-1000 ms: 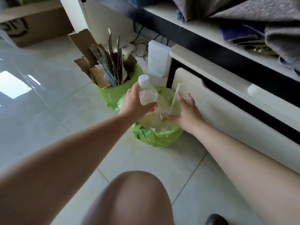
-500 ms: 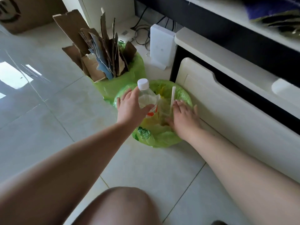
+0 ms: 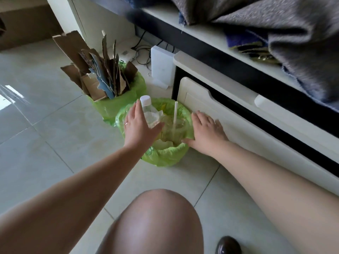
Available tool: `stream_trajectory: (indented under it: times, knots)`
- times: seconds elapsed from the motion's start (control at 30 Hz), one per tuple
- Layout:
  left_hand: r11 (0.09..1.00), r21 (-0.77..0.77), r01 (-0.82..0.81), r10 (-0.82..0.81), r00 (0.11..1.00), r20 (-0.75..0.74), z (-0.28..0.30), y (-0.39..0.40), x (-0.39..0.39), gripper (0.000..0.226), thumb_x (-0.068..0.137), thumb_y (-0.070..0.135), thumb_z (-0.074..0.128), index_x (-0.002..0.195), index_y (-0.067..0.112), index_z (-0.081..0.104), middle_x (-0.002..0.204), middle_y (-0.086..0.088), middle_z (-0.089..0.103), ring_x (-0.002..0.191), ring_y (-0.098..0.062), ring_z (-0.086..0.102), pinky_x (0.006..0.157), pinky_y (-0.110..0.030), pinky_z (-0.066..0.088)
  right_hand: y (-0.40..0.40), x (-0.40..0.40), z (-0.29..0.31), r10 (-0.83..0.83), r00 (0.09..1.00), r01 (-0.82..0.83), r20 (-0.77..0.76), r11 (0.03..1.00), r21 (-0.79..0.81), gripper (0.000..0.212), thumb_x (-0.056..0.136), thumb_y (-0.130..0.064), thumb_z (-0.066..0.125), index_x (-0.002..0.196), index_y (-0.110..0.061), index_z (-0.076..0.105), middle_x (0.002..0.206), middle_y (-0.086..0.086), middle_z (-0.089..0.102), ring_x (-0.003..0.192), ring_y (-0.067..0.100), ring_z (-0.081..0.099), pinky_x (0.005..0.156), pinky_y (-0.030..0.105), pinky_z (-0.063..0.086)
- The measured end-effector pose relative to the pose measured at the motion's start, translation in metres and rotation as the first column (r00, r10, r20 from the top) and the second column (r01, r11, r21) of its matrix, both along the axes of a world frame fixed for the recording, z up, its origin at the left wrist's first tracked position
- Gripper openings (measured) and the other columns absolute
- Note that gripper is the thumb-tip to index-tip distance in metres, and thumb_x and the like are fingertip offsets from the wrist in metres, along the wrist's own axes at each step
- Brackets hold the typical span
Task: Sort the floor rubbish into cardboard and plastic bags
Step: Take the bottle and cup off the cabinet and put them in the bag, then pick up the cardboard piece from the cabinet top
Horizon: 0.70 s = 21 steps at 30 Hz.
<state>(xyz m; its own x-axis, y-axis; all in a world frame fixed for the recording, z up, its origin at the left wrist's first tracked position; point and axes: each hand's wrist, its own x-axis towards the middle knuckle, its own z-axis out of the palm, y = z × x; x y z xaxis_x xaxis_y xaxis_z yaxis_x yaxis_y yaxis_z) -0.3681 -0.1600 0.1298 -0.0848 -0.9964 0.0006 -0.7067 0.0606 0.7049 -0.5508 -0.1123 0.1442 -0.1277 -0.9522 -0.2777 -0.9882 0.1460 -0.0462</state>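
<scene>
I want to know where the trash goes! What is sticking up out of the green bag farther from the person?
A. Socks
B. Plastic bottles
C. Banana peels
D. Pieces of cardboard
D. Torn brown pieces of cardboard stand upright in the far green bag, while the clear bottle with the white cap is at the near green bag, by the left hand.
</scene>
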Motion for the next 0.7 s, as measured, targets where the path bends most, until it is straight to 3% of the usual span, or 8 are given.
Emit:
stream_trajectory:
  times: [0.1, 0.2, 0.43, 0.7]
  knots:
    - [0.994, -0.024, 0.11, -0.111, 0.992, -0.057, 0.028, 0.028, -0.022, 0.088, 0.079, 0.034, 0.071, 0.148, 0.015, 0.02, 0.151, -0.01, 0.028, 0.14, -0.027, 0.025, 0.115, -0.042, 0.024, 0.045, -0.021, 0.046, -0.009, 1.0, 0.009, 0.0, 0.998, -0.055, 0.084, 0.087, -0.056, 0.049, 0.15, -0.02, 0.007, 0.16, 0.005, 0.003, 0.145, 0.027, 0.013, 0.112, 0.045, 0.026]
    - [0.952, -0.093, 0.292, -0.299, 0.951, -0.079, 0.061, 0.063, -0.058, 0.077, 0.081, 0.029, 0.069, 0.146, 0.017, 0.028, 0.147, -0.009, 0.035, 0.138, -0.025, 0.028, 0.113, -0.035, 0.023, 0.104, -0.051, 0.087, -0.068, 0.997, 0.066, -0.023, 0.993, -0.101, 0.079, 0.088, -0.049, 0.052, 0.149, -0.023, 0.011, 0.159, 0.002, 0.007, 0.142, 0.027, 0.02, 0.106, 0.039, 0.031]
    - [0.692, -0.192, 0.696, -0.705, 0.708, 0.024, 0.125, 0.167, -0.166, 0.065, 0.084, 0.029, 0.065, 0.142, 0.019, 0.036, 0.142, -0.003, 0.043, 0.133, -0.021, 0.037, 0.11, -0.032, 0.03, 0.263, -0.128, 0.145, -0.368, 0.929, 0.356, -0.04, 0.918, -0.173, 0.075, 0.086, -0.049, 0.057, 0.147, -0.027, 0.019, 0.158, -0.001, 0.012, 0.141, 0.026, 0.023, 0.106, 0.04, 0.037]
    - [0.468, -0.18, 0.865, -0.871, 0.487, 0.073, 0.14, 0.28, -0.301, 0.056, 0.086, 0.03, 0.063, 0.137, 0.024, 0.042, 0.139, 0.002, 0.047, 0.131, -0.016, 0.04, 0.108, -0.026, 0.03, 0.417, -0.223, 0.146, -0.629, 0.775, 0.619, 0.064, 0.735, -0.275, 0.065, 0.088, -0.046, 0.056, 0.143, -0.025, 0.03, 0.152, 0.0, 0.029, 0.137, 0.02, 0.032, 0.101, 0.038, 0.041]
